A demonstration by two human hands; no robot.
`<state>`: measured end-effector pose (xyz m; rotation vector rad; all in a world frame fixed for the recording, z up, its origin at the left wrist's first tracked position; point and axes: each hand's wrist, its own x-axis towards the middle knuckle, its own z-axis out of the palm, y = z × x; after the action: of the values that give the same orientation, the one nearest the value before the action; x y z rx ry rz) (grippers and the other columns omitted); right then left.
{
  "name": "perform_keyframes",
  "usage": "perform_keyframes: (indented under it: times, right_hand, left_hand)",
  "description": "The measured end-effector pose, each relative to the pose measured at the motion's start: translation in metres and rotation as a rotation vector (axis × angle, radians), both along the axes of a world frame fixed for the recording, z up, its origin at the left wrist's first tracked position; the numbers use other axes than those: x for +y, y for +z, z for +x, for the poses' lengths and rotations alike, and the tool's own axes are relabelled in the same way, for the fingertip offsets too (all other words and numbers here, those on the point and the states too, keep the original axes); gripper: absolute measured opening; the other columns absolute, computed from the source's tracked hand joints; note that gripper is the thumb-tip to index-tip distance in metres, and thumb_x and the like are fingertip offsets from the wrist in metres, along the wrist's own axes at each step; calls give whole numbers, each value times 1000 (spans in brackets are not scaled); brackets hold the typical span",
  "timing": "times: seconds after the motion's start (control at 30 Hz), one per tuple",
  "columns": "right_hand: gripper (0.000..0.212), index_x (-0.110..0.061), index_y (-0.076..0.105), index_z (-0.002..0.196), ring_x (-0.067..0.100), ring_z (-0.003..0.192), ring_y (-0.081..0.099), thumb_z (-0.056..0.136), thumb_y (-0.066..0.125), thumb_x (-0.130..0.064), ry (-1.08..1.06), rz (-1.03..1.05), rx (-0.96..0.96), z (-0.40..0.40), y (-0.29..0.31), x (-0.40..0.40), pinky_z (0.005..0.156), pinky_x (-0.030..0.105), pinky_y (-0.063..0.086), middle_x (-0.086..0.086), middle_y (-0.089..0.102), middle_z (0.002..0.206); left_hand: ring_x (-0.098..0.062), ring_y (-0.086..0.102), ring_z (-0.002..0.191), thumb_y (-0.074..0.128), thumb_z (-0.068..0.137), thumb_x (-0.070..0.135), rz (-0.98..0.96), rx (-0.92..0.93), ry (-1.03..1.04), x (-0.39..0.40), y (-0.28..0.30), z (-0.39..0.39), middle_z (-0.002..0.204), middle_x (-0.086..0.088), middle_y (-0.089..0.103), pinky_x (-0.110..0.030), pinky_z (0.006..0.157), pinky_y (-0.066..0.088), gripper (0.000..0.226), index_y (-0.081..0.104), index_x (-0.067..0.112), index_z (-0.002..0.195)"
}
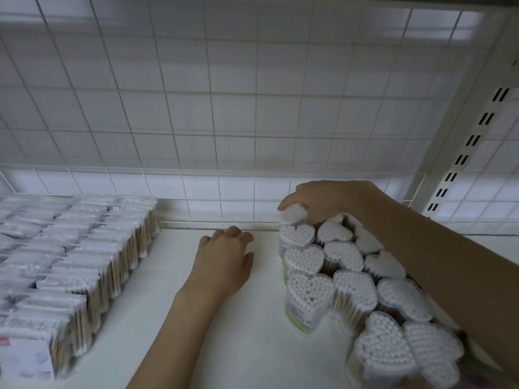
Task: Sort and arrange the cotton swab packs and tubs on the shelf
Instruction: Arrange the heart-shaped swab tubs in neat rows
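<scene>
On a white shelf (pixel 247 346) backed by a wire grid panel (pixel 196 108), I watch two bare hands at work among cotton swab stock. My view shows the right hand (pixel 334 200) reaching to the back of a cluster of heart-shaped tubs (pixel 348 279), its fingers curled over the top of the rearmost tub (pixel 293 214), which sits tilted against the tub in front of it, right by the low wire rail at the shelf's back edge. The left hand (pixel 224 259) rests palm down on the bare shelf between the two groups of stock, fingers loosely bent and holding nothing, their tips near the back rail.

The tubs stand upright, long axis vertical, so I look straight down on the white cotton tips packed inside each clear heart-shaped wall; wooden sticks show through the sides, and green and pink labels show on the nearest left tubs. They are arranged in roughly three rows running from the front right of the shelf toward the back, each touching its neighbours. The right forearm crosses above the rightmost row.

At far left, flat cotton swab packs (pixel 70 262) stand on edge in tight rows, cotton tips up, wooden sticks vertical, filling the shelf from the back rail to the front. A slotted white upright (pixel 471 141) rises at the right.
</scene>
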<state>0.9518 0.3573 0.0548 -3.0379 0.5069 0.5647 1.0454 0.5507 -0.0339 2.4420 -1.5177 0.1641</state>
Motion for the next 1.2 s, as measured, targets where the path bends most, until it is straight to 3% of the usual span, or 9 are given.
perform_keyframes:
  times: [0.13,0.3,0.4,0.5,0.67,0.77,0.9,1.03,1.2]
  right_hand:
    - [49,-34,43,131,16,101,47,85,61,-33,17,-127,-13,5,-2,-2,83,32,43,-7,44,107]
    - [53,-26,45,128,15,90,44,84,57,-52,-9,-189,-37,4,0,-4,76,29,38,-5,40,98]
    - [53,-23,49,122,16,91,47,80,60,-54,-45,-137,-78,4,2,-6,79,31,43,-7,44,96]
    - [49,-23,52,114,11,77,45,78,62,-55,-76,-94,-162,2,6,-10,69,29,39,-13,38,81]
    - [47,-24,53,111,6,68,42,77,63,-55,-93,-86,-237,1,14,-12,59,26,34,-13,39,79]
    - [50,-23,52,114,12,74,45,77,63,-55,-100,-114,-199,0,13,-10,64,27,37,-11,41,81]
    - [53,-22,53,114,17,89,49,77,64,-57,-107,-104,-123,4,7,-5,71,28,39,-4,51,102]
    - [55,-13,61,111,22,104,58,85,49,-61,-101,-61,-77,12,0,-4,88,33,46,4,62,115]
    - [49,-7,64,107,26,92,60,88,52,-51,-130,-13,-118,11,-7,-5,83,35,47,8,64,102]
  left_hand:
    - [-18,42,122,40,96,36,37,-35,6,-1,3,-4,133,7,45,-31,101,31,40,41,28,135]
    - [-18,46,120,40,96,37,25,-16,-24,-4,12,-5,132,6,48,-32,100,32,40,42,27,135]
    - [-18,49,118,40,96,38,-57,130,-79,-8,15,-10,130,4,52,-33,99,38,41,45,25,135]
    - [-19,54,112,40,97,38,-115,268,-127,-13,15,-17,125,1,58,-33,94,43,39,50,23,131]
    - [-17,56,109,42,96,37,-118,310,-169,-19,9,-21,120,2,61,-29,89,45,37,49,25,130]
    - [-16,57,107,42,96,33,-125,313,-192,-22,9,-22,118,2,62,-26,84,45,33,49,25,127]
    - [-17,58,104,42,96,28,-143,341,-207,-23,7,-22,112,2,64,-29,83,47,26,51,23,121]
    - [-19,58,103,42,97,26,-127,347,-165,-19,1,-18,111,-1,64,-33,87,46,32,50,15,126]
    - [-15,54,115,41,98,27,-139,375,-152,-12,0,-15,125,1,59,-29,96,42,41,41,19,138]
